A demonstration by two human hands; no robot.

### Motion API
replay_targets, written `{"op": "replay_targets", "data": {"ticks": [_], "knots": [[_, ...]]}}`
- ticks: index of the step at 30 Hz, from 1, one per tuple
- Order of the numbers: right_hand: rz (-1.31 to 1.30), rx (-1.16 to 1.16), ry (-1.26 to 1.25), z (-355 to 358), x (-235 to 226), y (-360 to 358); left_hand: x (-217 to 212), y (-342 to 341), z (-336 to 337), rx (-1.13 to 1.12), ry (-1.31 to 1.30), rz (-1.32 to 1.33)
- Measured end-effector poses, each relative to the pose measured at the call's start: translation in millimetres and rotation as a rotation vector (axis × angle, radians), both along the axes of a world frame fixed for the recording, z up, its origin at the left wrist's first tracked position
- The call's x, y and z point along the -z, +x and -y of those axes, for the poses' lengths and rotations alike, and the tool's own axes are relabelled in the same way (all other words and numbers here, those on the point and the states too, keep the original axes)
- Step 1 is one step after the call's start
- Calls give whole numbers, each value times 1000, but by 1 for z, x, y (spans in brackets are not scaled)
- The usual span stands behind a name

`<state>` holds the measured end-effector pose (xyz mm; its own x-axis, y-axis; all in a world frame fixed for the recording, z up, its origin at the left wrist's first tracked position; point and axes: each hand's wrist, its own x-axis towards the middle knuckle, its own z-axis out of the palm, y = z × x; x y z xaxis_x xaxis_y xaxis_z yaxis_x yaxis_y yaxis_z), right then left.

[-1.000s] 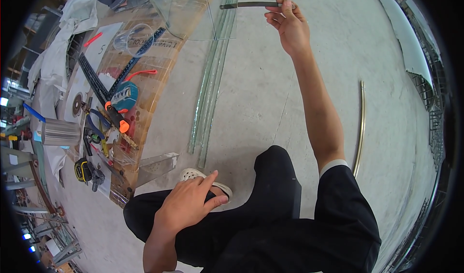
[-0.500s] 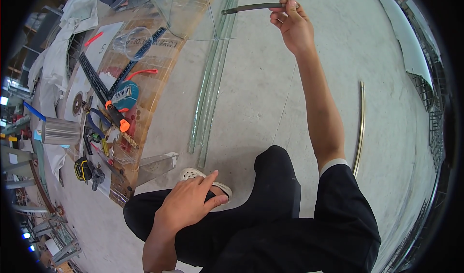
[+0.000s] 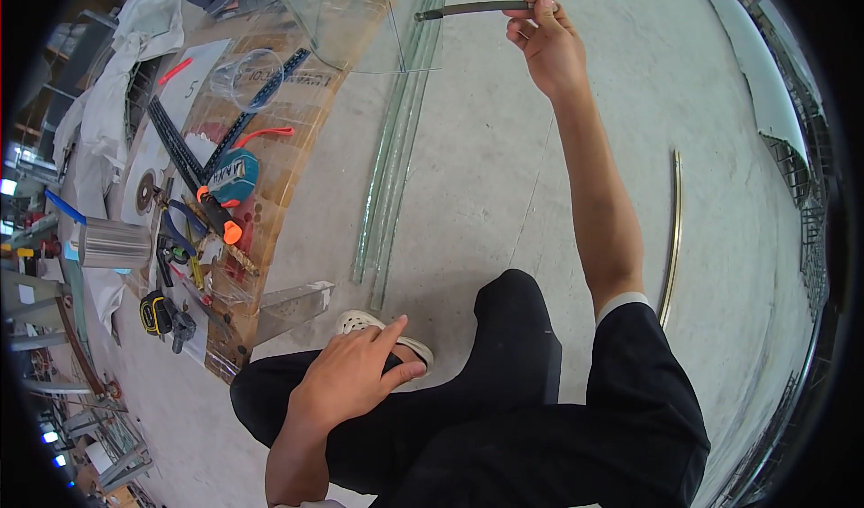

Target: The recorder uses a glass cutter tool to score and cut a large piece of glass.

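My right hand [image 3: 549,44] is raised at the top, its thumb and fingers pinching the end of a slim dark tool that looks like a glass cutter [image 3: 481,8]. The tool points left, and its dark tip overlaps the edge of a clear glass pane [image 3: 360,35]. Whether the tip touches the pane I cannot tell. The pane stretches past the edge of a worktable [image 3: 301,139]. My left hand [image 3: 351,373] rests on my left thigh, fingers stretched out and holding nothing.
Long glass strips [image 3: 387,175] lie below the pane, and a brass-coloured strip [image 3: 673,238] is at right. On the table are a teal tape reel [image 3: 238,177], pliers [image 3: 180,224], a dark metal square [image 3: 175,143] and a clear cup [image 3: 256,80]. A metal cup [image 3: 112,242] and tape measure [image 3: 155,313] sit left.
My right hand and the glass cutter have shifted very slightly upward. The left hand stays in place on my thigh.
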<state>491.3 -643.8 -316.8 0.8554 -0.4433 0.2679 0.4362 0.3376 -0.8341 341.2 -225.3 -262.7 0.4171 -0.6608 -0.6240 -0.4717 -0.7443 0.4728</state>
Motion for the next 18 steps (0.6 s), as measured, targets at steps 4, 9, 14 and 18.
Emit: {"op": "replay_targets", "data": {"ticks": [4,9,14,18], "knots": [[-25,62,6,-4,-5,2,1,0,0,6,-2,5],[-55,144,-44,-12,-10,3,0,0,0,5,4,4],[-18,-24,-64,-2,-6,-2,0,0,0,7,16,-2],[-42,33,-29,-5,-3,0,0,0,0,3,8,-1]]}}
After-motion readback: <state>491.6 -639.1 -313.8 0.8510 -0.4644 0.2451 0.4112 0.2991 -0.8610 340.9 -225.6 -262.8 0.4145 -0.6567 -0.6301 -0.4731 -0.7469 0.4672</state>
